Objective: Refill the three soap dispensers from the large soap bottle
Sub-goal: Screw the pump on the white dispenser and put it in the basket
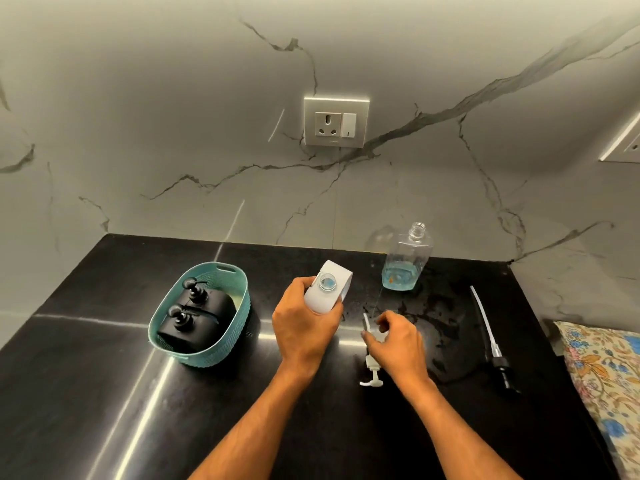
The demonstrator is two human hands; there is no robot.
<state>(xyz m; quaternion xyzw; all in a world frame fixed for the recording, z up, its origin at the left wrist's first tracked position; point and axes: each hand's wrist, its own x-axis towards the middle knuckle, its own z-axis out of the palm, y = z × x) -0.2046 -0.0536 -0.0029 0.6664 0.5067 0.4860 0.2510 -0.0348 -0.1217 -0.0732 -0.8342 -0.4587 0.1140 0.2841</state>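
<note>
My left hand [304, 323] grips a white soap dispenser [329, 289] standing on the black counter, its neck open with no pump on it. My right hand [398, 337] closes on a white pump [371, 370] that lies on the counter beside it, tube pointing away from me. The large clear soap bottle [407, 261] stands uncapped behind, with a little blue soap at its bottom. Its black pump with a long tube [491, 344] lies to the right. Two black dispensers [197, 315] with pumps on sit in a teal basket [207, 358] at the left.
The black counter [104, 393] meets a marble wall with a power socket [336, 121]. Wet smears lie on the counter around the large bottle. A floral cloth [609, 375] lies at the right edge.
</note>
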